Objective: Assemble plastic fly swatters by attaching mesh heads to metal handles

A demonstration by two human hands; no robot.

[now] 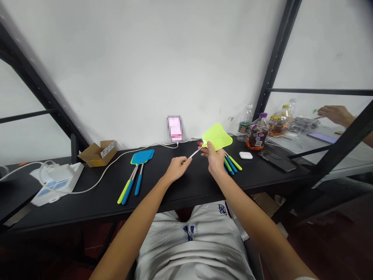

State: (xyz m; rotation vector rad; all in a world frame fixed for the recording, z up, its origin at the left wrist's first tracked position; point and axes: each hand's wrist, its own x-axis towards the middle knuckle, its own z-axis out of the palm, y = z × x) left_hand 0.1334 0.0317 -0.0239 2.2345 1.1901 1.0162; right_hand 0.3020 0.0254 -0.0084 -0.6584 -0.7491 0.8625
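Note:
A yellow-green fly swatter [218, 136] with a perforated head and a thin metal shaft is held in front of me, above the black desk. My left hand [177, 170] is closed around its handle end. At the base of the head, my right hand [214, 156] grips the swatter with thumb and fingers. Partly behind my right hand lie several swatters with coloured handles [231, 163] in green, blue and yellow; their heads are mostly hidden. To the left rests another group of swatters [142, 156], blue heads on top, handles pointing toward me.
A phone [175, 129] on a white cable leans against the wall. An open carton [100, 153] and a white box [60, 182] are at left. At right are a water bottle [244, 124], a dark drink bottle [258, 132], a white case [245, 155] and a black phone [276, 160]. Another person's hand [335, 113] shows beyond the frame.

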